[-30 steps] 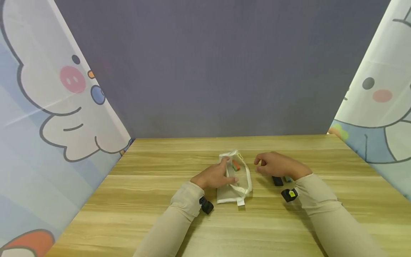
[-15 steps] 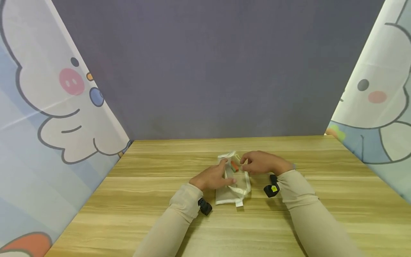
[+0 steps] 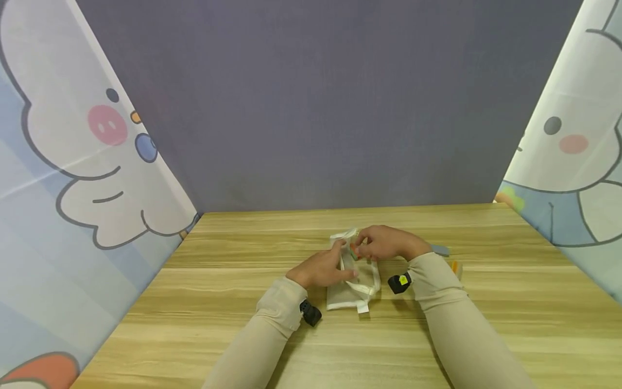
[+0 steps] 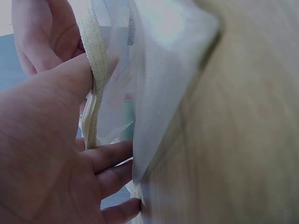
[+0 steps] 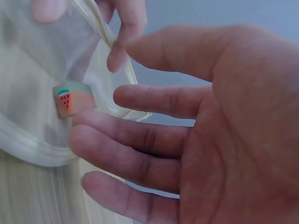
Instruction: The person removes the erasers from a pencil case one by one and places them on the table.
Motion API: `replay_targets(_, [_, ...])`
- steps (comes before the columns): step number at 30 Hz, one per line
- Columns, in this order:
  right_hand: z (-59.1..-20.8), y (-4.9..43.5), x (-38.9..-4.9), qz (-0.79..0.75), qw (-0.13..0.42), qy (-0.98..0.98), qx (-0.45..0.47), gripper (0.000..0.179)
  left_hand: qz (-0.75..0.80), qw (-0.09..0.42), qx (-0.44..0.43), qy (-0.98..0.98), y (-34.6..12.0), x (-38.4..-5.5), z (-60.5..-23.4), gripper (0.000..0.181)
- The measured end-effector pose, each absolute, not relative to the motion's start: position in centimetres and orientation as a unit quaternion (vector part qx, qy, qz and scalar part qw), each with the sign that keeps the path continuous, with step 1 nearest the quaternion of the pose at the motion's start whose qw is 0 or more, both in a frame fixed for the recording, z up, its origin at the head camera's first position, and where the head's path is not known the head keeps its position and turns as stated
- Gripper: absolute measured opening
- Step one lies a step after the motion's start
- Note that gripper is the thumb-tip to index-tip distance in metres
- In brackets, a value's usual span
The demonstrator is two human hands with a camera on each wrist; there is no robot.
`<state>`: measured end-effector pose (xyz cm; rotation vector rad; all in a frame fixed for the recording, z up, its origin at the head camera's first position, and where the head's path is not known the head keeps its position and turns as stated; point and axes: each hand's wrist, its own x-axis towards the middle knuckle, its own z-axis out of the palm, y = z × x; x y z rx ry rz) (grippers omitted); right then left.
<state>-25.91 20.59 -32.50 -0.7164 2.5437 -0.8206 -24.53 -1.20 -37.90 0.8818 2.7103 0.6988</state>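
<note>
A white mesh zip pouch (image 3: pixel 340 297) lies on the table with its mouth spread. My left hand (image 3: pixel 320 267) is at the mouth, thumb and forefinger stretched apart inside it; in the left wrist view the zipper edge (image 4: pixel 96 56) runs across the thumb and fingers. Within the pouch sits a small green-and-orange eraser-like block (image 5: pixel 74 100) with a watermelon print. My right hand (image 3: pixel 384 243) reaches over the pouch's right side. In the right wrist view its fingers (image 5: pixel 126 149) are extended and apart, one fingertip right at the block, with nothing gripped.
A flat grey-blue piece (image 3: pixel 439 250) lies right of my right wrist. Beside the right sleeve shows an orange and grey item (image 3: pixel 457 268), partly hidden. A dark grey panel (image 3: pixel 311 108) stands behind the wooden table (image 3: pixel 243 243), with printed cloths (image 3: pixel 58 162) at both sides.
My right hand has moved left from beside the pouch to over its mouth, by the block. The grey-blue and orange items have come into sight behind it. The left hand has stayed put.
</note>
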Motion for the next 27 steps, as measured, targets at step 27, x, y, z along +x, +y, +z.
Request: replay_targets(27, [-34.5, 19.6, -26.2, -0.225, 0.126, 0.935, -0.244, 0.041, 0.237, 0.125, 0.288, 0.919, -1.3, -24.5, -37.7, 0.083])
